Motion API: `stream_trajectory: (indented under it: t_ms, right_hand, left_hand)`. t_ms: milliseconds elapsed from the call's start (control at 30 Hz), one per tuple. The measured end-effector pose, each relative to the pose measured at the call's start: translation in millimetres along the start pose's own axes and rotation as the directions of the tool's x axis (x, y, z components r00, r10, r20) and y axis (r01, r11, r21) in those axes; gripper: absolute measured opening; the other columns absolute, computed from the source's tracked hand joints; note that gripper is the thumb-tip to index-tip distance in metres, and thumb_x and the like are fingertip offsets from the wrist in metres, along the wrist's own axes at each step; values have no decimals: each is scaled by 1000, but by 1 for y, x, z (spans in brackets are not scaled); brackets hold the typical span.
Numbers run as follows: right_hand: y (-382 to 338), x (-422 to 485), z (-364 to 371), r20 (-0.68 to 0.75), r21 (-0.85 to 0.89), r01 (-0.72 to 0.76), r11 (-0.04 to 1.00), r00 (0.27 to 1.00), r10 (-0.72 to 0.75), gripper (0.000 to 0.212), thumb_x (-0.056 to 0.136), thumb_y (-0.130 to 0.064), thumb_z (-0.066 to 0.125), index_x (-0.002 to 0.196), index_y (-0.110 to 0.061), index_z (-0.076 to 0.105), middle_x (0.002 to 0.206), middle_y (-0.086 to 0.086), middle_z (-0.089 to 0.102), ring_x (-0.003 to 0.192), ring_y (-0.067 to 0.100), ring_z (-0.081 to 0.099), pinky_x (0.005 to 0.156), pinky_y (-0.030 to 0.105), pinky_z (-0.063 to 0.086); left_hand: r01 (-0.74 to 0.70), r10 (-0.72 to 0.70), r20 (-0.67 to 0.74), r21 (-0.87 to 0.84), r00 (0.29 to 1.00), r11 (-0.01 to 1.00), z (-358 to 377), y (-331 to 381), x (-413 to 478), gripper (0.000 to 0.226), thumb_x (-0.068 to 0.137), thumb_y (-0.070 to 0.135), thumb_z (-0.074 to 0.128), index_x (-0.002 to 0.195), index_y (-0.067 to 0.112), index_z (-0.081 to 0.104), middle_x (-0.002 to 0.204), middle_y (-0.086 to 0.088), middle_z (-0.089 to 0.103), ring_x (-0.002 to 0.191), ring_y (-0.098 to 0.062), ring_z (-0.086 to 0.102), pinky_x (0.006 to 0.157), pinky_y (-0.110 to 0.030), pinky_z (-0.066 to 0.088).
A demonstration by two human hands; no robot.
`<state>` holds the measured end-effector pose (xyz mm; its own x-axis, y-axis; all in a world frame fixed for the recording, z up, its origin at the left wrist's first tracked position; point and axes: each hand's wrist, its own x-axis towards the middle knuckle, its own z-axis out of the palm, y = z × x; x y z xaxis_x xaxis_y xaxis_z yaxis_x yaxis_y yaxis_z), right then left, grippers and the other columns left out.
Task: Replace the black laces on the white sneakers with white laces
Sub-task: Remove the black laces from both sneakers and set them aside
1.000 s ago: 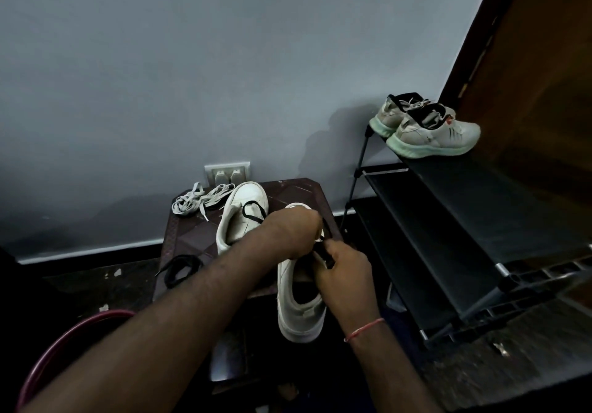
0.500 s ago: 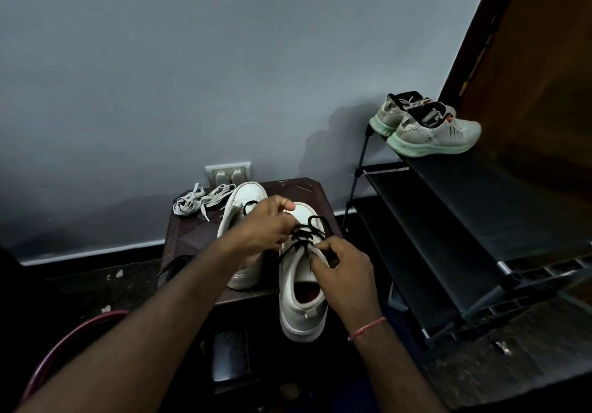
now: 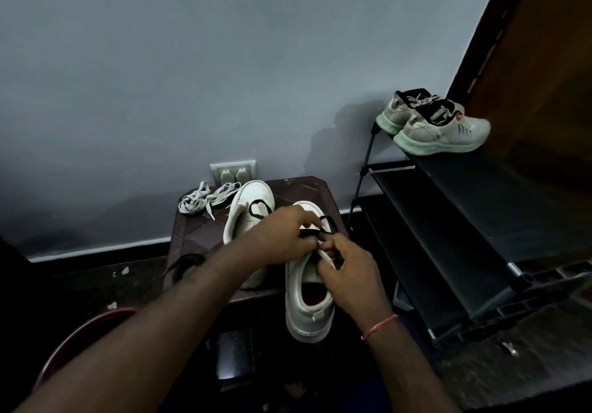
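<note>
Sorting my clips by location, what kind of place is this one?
Likely a home entryway or shoe corner: a black shoe rack holding green-soled running shoes, and a wall socket near the floor.

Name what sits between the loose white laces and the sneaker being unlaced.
The other white sneaker lies between the white laces and the nearer sneaker; the head view shows it.

Crowded small table [image 3: 200, 233], left sneaker [image 3: 248, 201] and right sneaker [image 3: 304, 313] filling its middle and right, white laces [image 3: 200, 201] heaped at back-left corner, loose black lace [image 3: 184, 263] on left edge, bare strip between them, shoe rack [image 3: 448, 220] close at right, wall [image 3: 224, 76] behind.
</note>
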<state>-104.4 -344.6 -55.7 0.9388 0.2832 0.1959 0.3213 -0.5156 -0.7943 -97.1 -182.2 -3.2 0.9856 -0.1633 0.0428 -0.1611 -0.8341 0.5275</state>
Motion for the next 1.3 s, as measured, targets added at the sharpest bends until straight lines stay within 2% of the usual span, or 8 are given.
stream_trajectory:
  t_ms: [133, 333, 533, 700, 833, 1033, 1200, 1300]
  right_hand:
    - [1, -1, 2, -54, -13, 41, 999, 998, -42, 6, 77, -15, 67, 82, -17, 66, 86, -9, 60, 74, 7, 59, 69, 34, 51]
    - [0, -2, 5, -64, -67, 59, 996, 996, -63, 7, 79, -20, 69, 79, -16, 64, 78, -5, 56, 69, 13, 57, 60, 27, 44]
    - [3, -6, 7, -85, -84, 83, 993, 992, -90, 20, 76, -21, 71, 96, -19, 73, 102, -1, 67, 82, 15, 66, 73, 35, 55]
    - [3, -11, 7, -102, -76, 93, 993, 990, -101, 20, 74, -18, 69, 93, -20, 74, 93, -2, 69, 78, 15, 67, 70, 35, 55]
    - [3, -8, 4, -152, -71, 105, 992, 982, -115, 4, 79, -21, 70, 80, -17, 70, 81, -4, 65, 71, 11, 62, 65, 35, 51]
    - [1, -2, 6, -158, -75, 109, 991, 980, -120, 10, 77, -19, 70, 85, -20, 74, 82, -6, 66, 73, 9, 62, 67, 29, 50]
    - [2, -3, 7, -155, -79, 98, 992, 982, -110, 6, 78, -19, 69, 83, -19, 73, 81, -6, 64, 70, 9, 60, 63, 25, 47]
    - [1, -2, 6, -137, -115, 102, 988, 984, -117, 9, 77, -22, 68, 73, -14, 65, 74, -2, 60, 65, 16, 58, 60, 36, 47]
  left_hand:
    - [-40, 26, 78, 184, 997, 982, -2, 9, 8, 22, 82, 22, 59, 92, 12, 76, 91, -10, 69, 87, -24, 63, 76, -34, 50]
    - [-75, -73, 225, 588, 972, 805, -7, 36, 20, 21, 90, 12, 52, 105, 3, 62, 106, -16, 64, 101, -33, 62, 75, -34, 46]
    - [-139, -107, 309, 678, 945, 722, -10, 51, 35, 26, 88, 12, 60, 113, 4, 59, 115, -12, 64, 106, -30, 63, 80, -39, 53]
    - [-296, -59, 431, 707, 901, 643, -9, 57, 39, 23, 90, 17, 58, 108, 5, 64, 110, -11, 66, 104, -29, 63, 72, -35, 46]
    - [-224, -15, 361, 611, 932, 759, -15, 38, 36, 24, 86, 23, 54, 93, 3, 65, 98, -17, 67, 92, -35, 63, 68, -34, 46]
    - [71, -79, 5, 379, 997, 923, -15, 7, 19, 16, 80, 28, 62, 84, 12, 60, 93, -8, 66, 89, -27, 62, 71, -33, 50]
    - [-227, 140, 258, 351, 956, 908, -16, 3, 22, 35, 82, 17, 58, 115, 24, 64, 112, -3, 61, 104, -20, 58, 85, -35, 49]
    - [-415, 190, 434, 512, 881, 752, -12, 9, 30, 28, 84, 14, 55, 108, 20, 69, 105, -7, 65, 101, -27, 59, 81, -41, 51]
